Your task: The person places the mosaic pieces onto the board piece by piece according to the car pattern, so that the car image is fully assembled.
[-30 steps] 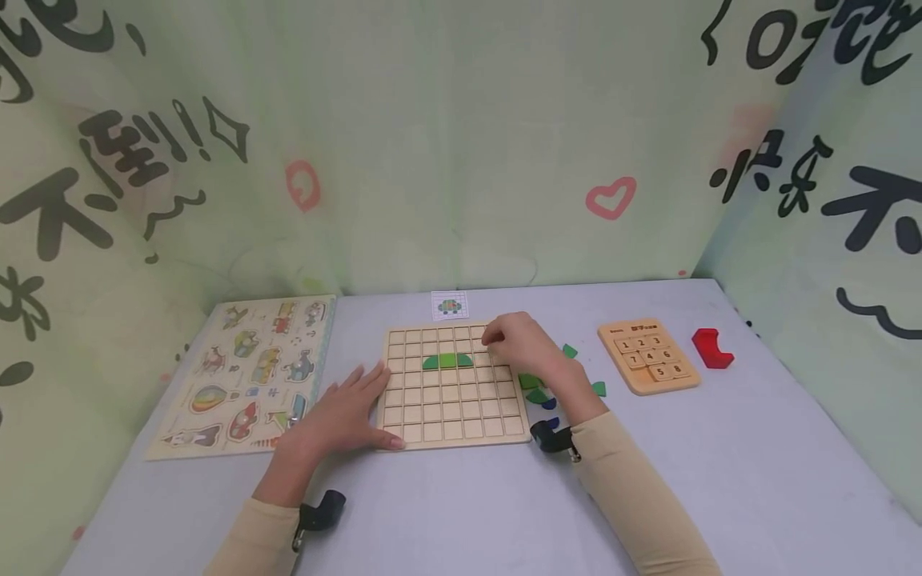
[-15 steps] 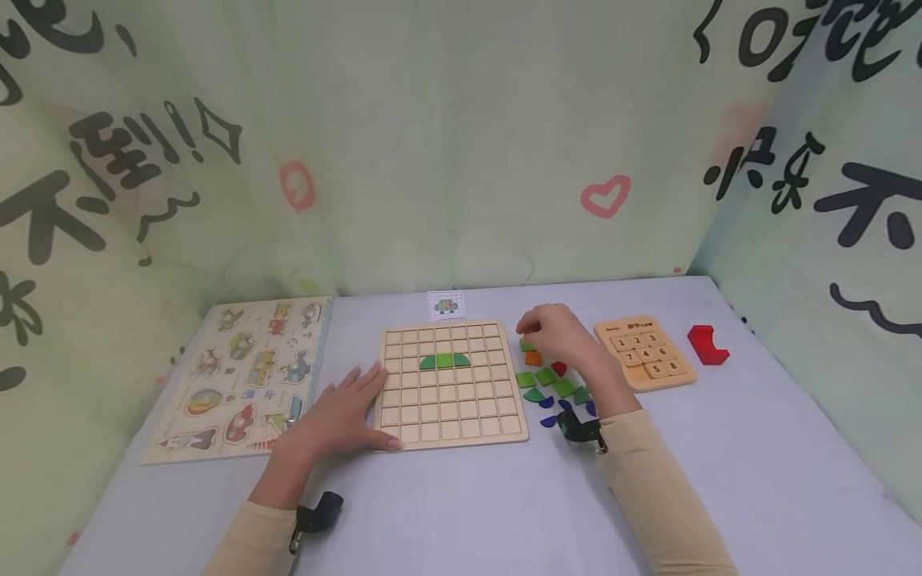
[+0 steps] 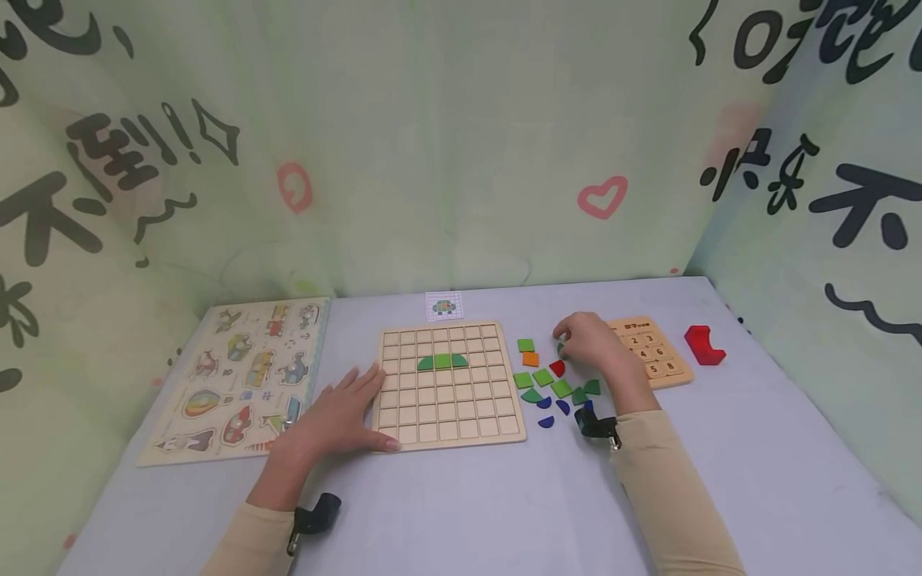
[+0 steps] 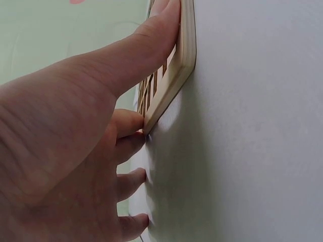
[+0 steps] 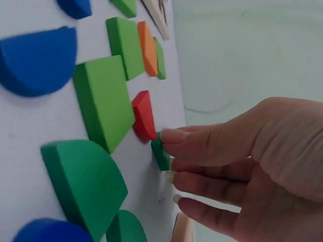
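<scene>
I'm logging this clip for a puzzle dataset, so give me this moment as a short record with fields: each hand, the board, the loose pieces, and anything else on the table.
left hand: rests flat on the near left corner of the grid board, fingers straight
right hand: pinches a small green piece among the loose pieces
grid board: wooden, with three green pieces forming a dome in its third row
loose pieces: green, orange, red and blue, right of the board
other things: picture puzzle at left, number puzzle and red block at right, pattern card behind the board

Head view overlooks table (image 3: 461, 512); wrist views close.
</scene>
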`<state>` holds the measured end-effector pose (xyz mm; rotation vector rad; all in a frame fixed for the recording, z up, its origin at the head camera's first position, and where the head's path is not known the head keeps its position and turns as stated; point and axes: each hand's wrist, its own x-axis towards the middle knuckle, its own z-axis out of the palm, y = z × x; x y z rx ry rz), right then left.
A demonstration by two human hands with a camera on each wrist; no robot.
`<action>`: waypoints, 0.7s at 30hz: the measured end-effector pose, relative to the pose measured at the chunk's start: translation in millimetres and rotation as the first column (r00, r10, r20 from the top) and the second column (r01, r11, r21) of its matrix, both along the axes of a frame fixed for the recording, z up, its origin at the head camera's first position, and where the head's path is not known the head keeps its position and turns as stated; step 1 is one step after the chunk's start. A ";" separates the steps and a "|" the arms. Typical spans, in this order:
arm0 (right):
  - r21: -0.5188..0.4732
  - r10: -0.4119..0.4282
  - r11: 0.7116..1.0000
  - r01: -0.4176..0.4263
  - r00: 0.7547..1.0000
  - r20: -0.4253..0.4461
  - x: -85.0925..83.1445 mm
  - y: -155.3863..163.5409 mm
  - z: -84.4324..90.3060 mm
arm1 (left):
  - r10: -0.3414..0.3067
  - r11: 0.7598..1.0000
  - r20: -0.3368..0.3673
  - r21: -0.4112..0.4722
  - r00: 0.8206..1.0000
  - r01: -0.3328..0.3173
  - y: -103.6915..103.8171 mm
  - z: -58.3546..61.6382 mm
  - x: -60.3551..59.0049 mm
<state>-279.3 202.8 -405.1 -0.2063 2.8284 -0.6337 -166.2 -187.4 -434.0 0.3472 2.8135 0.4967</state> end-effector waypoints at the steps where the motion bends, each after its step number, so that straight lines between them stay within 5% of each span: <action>1: -0.002 -0.004 1.000 0.004 1.000 0.006 0.3 0.7 -0.8 | -0.001 1.000 -0.001 0.001 1.000 0.001 0.0 0.3 0.2; 12: -0.039 -0.031 0.999 0.030 0.999 -0.023 -2.2 5.2 -5.4 | -0.002 1.000 -0.006 -0.006 1.000 0.002 -0.9 -0.5 -0.3; 21: -0.125 0.012 0.992 -0.029 0.990 -0.139 -3.5 -10.2 2.2 | -0.002 1.000 -0.001 -0.008 1.000 0.002 -1.8 -4.2 -2.2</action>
